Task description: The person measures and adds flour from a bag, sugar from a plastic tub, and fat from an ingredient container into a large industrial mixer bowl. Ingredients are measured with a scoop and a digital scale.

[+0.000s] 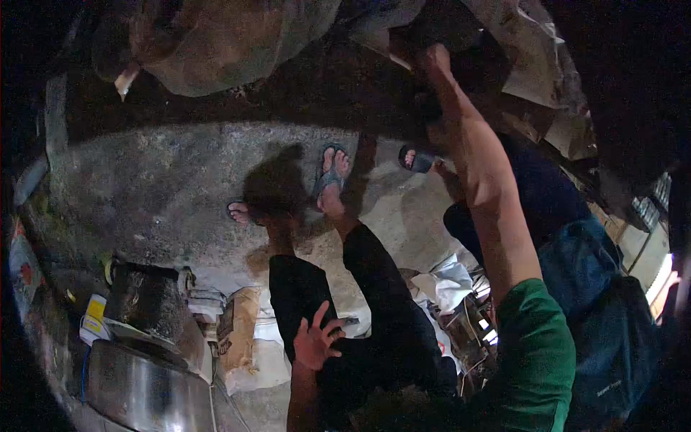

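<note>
Dim light. Landmark: grey concrete floor (165,180). At its left edge sits a round shiny metal pot (144,392), a dark blackened block (147,299) just behind it. Right of these, the left hand (317,342) rests open, fingers spread, on the black trouser leg (389,309), gripping nothing. Further right, the right hand (432,57) reaches to the floor's far side, against crumpled brown sacking (525,50); its grip cannot be told.

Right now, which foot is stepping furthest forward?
The middle foot in the grey flip-flop: it sits higher up on the concrete floor than the foot to its left, which is half in shadow.
</note>
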`<act>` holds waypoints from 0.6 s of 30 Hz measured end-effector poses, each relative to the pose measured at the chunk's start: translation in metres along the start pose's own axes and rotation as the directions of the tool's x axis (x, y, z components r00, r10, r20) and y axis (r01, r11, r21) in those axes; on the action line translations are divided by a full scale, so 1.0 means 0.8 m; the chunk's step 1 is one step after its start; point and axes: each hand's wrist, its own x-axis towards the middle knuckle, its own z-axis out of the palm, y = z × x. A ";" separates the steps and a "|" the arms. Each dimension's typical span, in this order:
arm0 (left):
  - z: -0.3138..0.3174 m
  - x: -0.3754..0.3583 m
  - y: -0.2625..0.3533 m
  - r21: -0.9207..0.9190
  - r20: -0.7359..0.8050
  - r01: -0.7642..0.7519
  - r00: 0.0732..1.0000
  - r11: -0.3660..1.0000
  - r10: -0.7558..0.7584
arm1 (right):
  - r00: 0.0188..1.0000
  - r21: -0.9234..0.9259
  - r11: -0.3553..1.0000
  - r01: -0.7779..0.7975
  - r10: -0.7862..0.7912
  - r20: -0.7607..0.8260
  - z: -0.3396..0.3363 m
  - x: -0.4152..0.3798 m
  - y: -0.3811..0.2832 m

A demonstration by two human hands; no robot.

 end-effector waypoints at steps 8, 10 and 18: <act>0.005 0.013 -0.006 0.105 -0.072 -0.050 0.996 0.993 0.058 | 0.986 -0.143 0.988 0.056 -0.032 0.165 0.031 0.043 0.011; 0.001 0.018 -0.008 0.106 -0.071 -0.050 0.996 0.993 0.058 | 0.986 -0.136 0.989 0.062 -0.040 0.160 0.031 0.042 0.016; 0.006 0.035 -0.015 0.195 -0.132 -0.075 0.986 0.978 0.102 | 0.988 -0.103 0.991 0.090 -0.075 0.133 0.032 0.040 0.024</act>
